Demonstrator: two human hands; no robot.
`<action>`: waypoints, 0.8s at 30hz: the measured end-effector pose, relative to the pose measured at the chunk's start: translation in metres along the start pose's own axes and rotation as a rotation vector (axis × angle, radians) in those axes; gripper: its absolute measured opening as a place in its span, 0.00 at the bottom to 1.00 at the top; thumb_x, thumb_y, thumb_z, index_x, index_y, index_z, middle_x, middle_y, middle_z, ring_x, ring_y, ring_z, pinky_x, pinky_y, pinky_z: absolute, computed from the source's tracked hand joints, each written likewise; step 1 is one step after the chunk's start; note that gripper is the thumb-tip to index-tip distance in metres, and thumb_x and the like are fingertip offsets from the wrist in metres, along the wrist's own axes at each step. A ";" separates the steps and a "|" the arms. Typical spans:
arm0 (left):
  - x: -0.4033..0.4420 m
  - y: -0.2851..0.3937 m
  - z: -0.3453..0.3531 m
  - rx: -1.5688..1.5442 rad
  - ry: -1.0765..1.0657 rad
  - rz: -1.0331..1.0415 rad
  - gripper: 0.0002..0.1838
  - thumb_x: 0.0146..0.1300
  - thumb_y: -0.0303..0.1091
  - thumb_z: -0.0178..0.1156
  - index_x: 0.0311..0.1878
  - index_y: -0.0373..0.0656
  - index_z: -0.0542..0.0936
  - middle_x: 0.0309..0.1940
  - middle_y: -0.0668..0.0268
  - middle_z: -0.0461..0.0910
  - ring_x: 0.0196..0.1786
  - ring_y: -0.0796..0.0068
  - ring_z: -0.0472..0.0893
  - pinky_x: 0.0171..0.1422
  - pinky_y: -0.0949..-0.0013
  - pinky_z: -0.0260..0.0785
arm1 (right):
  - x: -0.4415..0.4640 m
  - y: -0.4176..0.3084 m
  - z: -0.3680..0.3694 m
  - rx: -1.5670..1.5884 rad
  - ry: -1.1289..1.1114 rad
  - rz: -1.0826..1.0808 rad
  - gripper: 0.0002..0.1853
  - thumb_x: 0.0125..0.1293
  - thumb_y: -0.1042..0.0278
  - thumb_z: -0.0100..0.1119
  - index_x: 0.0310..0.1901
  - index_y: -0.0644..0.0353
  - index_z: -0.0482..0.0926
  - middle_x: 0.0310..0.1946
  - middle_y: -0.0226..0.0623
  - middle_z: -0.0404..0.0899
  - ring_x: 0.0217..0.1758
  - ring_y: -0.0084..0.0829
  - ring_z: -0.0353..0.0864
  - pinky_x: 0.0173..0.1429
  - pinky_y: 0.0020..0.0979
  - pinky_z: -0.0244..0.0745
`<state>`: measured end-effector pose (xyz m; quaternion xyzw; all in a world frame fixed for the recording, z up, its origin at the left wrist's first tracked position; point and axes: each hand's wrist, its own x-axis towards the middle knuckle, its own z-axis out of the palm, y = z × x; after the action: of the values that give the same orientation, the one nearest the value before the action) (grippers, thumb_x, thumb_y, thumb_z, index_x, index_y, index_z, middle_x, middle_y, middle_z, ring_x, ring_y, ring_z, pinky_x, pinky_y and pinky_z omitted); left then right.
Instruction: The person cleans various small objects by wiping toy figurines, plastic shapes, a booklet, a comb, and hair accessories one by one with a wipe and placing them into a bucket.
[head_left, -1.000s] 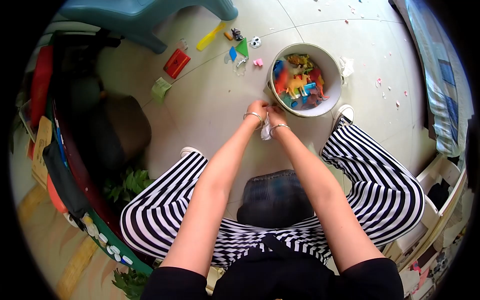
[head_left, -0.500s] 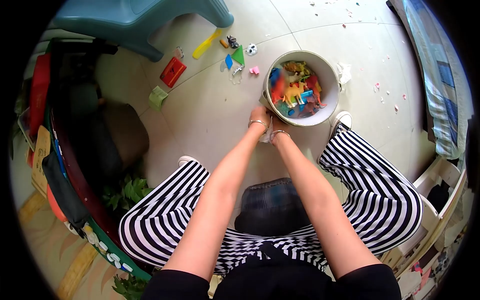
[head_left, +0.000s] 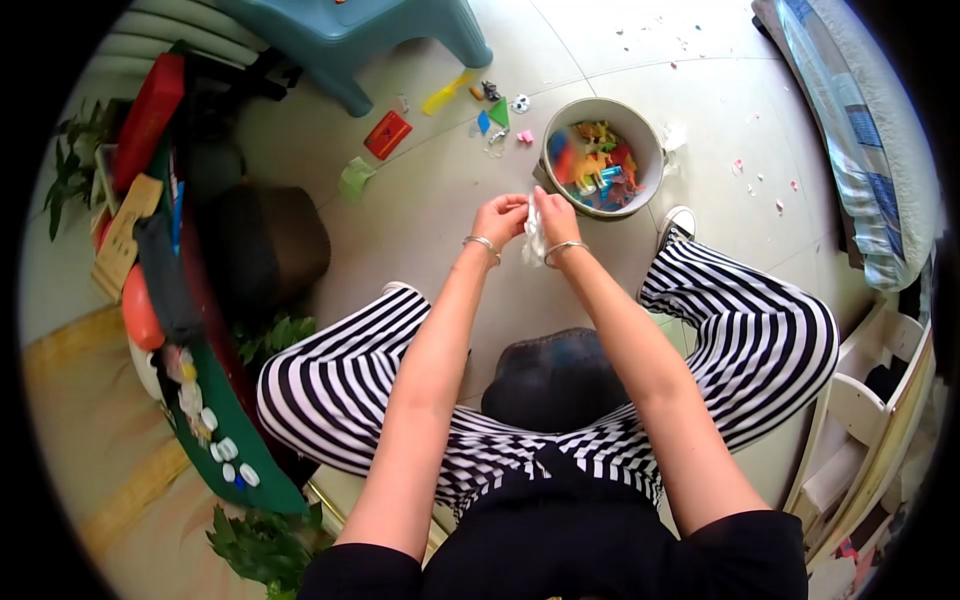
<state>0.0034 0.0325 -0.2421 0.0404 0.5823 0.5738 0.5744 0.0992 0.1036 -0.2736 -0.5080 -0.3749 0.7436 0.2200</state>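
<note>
White, crumpled tissue (head_left: 535, 243) hangs between the two hands, on the near side of the toy-filled bucket (head_left: 649, 160)! The right hand (head_left: 557, 216) has it, fingers closed around its upper part, thumb pointing forward. And the left hand (head_left: 499, 219): fingers bent, tips drawn together right at the tissue's edge, though I cannot tell whether they pinch it. Both arms (head_left: 432, 365) stretch forward, converging, wrists close together above the tiled floor (head_left: 420, 235).
</note>
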 end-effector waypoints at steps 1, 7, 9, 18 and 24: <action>-0.007 0.001 0.000 -0.026 0.044 0.046 0.11 0.60 0.25 0.57 0.46 0.36 0.76 0.39 0.62 0.79 0.40 0.74 0.79 0.46 0.71 0.75 | -0.012 -0.010 0.000 0.105 -0.056 0.007 0.15 0.59 0.59 0.55 0.34 0.65 0.74 0.27 0.36 0.74 0.28 0.25 0.72 0.32 0.28 0.69; -0.037 0.004 0.002 -0.110 0.096 0.171 0.11 0.58 0.24 0.58 0.45 0.37 0.76 0.38 0.63 0.79 0.39 0.74 0.79 0.45 0.72 0.74 | -0.052 -0.031 0.007 -0.451 -0.143 -0.312 0.16 0.52 0.65 0.54 0.39 0.67 0.73 0.32 0.42 0.77 0.34 0.31 0.77 0.39 0.31 0.72; -0.050 0.005 0.003 -0.046 0.119 0.192 0.11 0.58 0.24 0.58 0.45 0.37 0.76 0.38 0.64 0.79 0.39 0.75 0.79 0.44 0.73 0.74 | -0.046 -0.032 0.006 -0.575 -0.141 -0.409 0.15 0.52 0.67 0.55 0.40 0.67 0.73 0.33 0.46 0.78 0.36 0.32 0.79 0.39 0.32 0.73; -0.065 0.013 -0.006 -0.408 -0.073 0.074 0.07 0.60 0.27 0.57 0.42 0.41 0.75 0.34 0.67 0.78 0.36 0.78 0.78 0.41 0.76 0.73 | -0.046 -0.039 0.003 -0.482 -0.155 -0.453 0.12 0.56 0.67 0.55 0.38 0.64 0.72 0.31 0.47 0.78 0.34 0.35 0.78 0.39 0.31 0.72; -0.056 0.011 0.010 -0.406 -0.184 0.035 0.08 0.64 0.35 0.55 0.41 0.42 0.75 0.32 0.69 0.77 0.33 0.78 0.77 0.40 0.75 0.73 | -0.068 -0.051 -0.005 -0.640 -0.045 -0.543 0.10 0.57 0.66 0.52 0.38 0.63 0.74 0.29 0.46 0.78 0.31 0.38 0.78 0.39 0.33 0.72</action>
<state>0.0224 0.0027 -0.1962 -0.0140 0.3995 0.6829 0.6114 0.1274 0.0885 -0.1948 -0.4170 -0.7122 0.5154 0.2309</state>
